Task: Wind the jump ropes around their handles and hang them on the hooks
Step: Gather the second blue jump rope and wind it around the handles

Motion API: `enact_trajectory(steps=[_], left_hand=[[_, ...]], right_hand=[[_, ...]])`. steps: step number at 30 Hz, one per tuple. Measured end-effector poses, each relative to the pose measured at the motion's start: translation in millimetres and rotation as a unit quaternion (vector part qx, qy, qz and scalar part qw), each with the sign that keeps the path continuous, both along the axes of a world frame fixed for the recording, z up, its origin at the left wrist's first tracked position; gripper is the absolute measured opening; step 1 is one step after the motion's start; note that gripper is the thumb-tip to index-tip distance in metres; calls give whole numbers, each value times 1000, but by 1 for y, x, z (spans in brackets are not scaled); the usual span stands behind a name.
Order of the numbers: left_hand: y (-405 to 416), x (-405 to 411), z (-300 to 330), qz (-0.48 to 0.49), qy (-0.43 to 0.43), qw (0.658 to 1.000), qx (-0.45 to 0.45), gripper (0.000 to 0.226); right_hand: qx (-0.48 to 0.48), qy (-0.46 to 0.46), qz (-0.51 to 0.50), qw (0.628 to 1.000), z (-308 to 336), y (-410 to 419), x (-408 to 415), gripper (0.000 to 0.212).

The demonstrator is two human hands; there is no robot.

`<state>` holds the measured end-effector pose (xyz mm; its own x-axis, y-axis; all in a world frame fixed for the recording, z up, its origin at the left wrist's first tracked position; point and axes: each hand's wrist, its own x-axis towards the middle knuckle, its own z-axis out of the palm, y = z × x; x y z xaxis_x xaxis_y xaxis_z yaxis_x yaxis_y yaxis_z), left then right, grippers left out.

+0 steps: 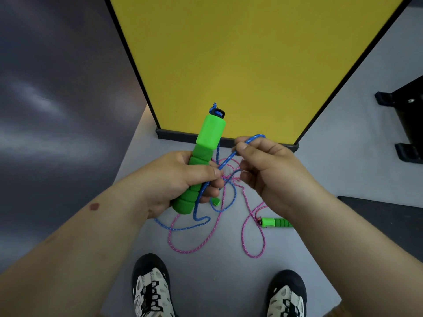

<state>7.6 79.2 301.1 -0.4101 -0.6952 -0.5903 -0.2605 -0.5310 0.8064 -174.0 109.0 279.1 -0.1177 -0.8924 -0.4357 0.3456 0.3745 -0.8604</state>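
My left hand (174, 179) grips a green jump-rope handle (207, 143), held upright with its blue rope coming out of the top end. The blue rope (225, 164) runs down past the handle and loops onto the floor. My right hand (265, 170) pinches a bend of that blue rope between thumb and forefinger, just right of the handle. A pink rope (249, 243) lies in loose loops on the floor, tangled with the blue one. A second green handle (273, 222) lies on the floor under my right wrist. No hooks are in view.
A yellow panel (247, 60) with a dark frame stands straight ahead. A dark wall (57, 99) is on the left. Black stand feet (405, 99) sit at the right on the grey floor (217, 271). My two shoes (152, 291) are at the bottom.
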Motion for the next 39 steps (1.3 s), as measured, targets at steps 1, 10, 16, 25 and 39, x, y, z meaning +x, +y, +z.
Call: enact_trajectory(steps=[1, 10, 16, 25, 39], left_hand=[[0, 0, 0, 0, 1, 1000, 0, 8], [0, 0, 0, 11, 4, 1000, 1, 11], [0, 0, -2, 10, 5, 1000, 2, 10], [-1, -1, -3, 9, 3, 1000, 1, 11], [-1, 0, -3, 7, -6, 1000, -4, 11]], right_hand=[[-3, -4, -23, 1000, 0, -1, -2, 9], [5, -9, 56, 998, 1, 3, 3, 5], [-6, 18, 50, 999, -1, 3, 6, 9], [8, -14, -18, 1000, 2, -2, -5, 3], [-14, -3, -67, 998, 5, -2, -6, 3]])
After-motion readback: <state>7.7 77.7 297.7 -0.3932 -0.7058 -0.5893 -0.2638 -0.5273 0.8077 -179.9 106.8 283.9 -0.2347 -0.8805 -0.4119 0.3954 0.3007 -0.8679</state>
